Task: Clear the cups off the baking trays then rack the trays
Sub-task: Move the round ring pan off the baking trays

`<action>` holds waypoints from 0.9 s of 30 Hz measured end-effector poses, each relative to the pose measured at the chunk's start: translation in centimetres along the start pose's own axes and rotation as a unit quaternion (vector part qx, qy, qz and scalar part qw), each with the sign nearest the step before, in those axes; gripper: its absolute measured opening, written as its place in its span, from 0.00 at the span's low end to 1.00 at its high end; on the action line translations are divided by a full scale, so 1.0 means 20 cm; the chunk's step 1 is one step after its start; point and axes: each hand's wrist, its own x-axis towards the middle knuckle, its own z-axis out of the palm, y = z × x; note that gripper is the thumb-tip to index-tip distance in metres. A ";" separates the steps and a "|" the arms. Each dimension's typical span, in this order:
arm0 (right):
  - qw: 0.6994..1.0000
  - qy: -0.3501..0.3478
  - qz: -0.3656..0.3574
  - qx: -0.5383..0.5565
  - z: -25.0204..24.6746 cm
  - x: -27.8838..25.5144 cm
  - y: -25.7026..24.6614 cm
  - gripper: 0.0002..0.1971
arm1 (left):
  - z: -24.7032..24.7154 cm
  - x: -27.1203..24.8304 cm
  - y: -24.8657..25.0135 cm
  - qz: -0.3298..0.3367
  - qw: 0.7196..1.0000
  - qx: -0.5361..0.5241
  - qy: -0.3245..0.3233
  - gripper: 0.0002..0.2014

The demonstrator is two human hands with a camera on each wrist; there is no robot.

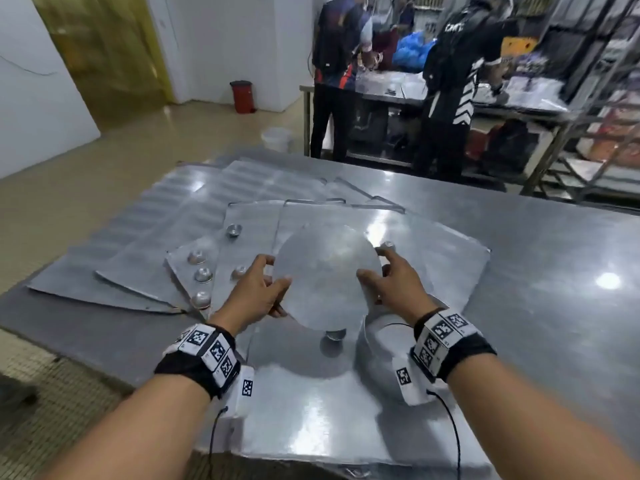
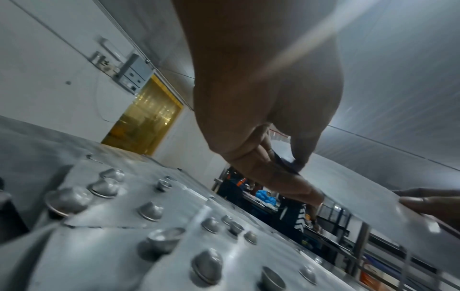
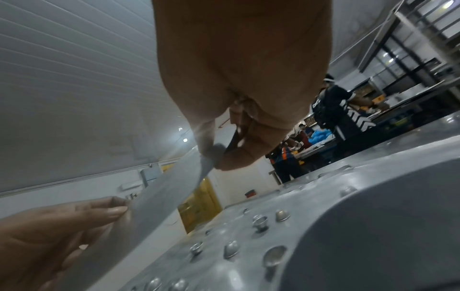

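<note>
Above the steel table (image 1: 540, 258), a round metal disc (image 1: 325, 278) is held up in the air by both hands. It is pinched at its left edge by the left hand (image 1: 258, 289), thumb on top and fingers underneath, and at its right edge by the right hand (image 1: 389, 280) in the same way; both wrist views confirm the thin sheet clamped between thumb and fingers. Whether the disc counts as a tray cannot be told.

Below it, flat trays (image 1: 433, 258) are fanned out in an overlapping spread across the table, none yet racked. Small metal cups are scattered over them: three in a row (image 1: 202, 274) on a left-hand tray, one farther back (image 1: 233, 230), one beside the left thumb (image 1: 239, 271), one past the right fingers (image 1: 388, 244), and one directly under the disc (image 1: 334, 334). More are picked out by the left wrist view, some upturned, some mouth-down.

So the job is judged to be at an early stage. Most cups remain to be cleared, and every tray remains to be carried off. A wire rack (image 1: 588, 140) is seen at the far right, well apart from the table, with other people working at a bench behind.
</note>
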 end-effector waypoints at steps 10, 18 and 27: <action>0.984 0.142 -0.014 0.103 -0.57 -0.26 0.33 0.10 | 0.60 -0.17 0.27 0.090 0.996 -0.013 0.019 0.06; 0.958 0.158 0.036 0.237 -0.73 -0.31 0.40 0.21 | 0.77 -0.24 0.40 0.047 0.980 -0.189 0.050 0.19; 0.985 0.096 0.067 0.130 -0.74 -0.29 0.54 0.25 | 0.79 -0.12 0.29 0.041 0.998 -0.047 0.020 0.23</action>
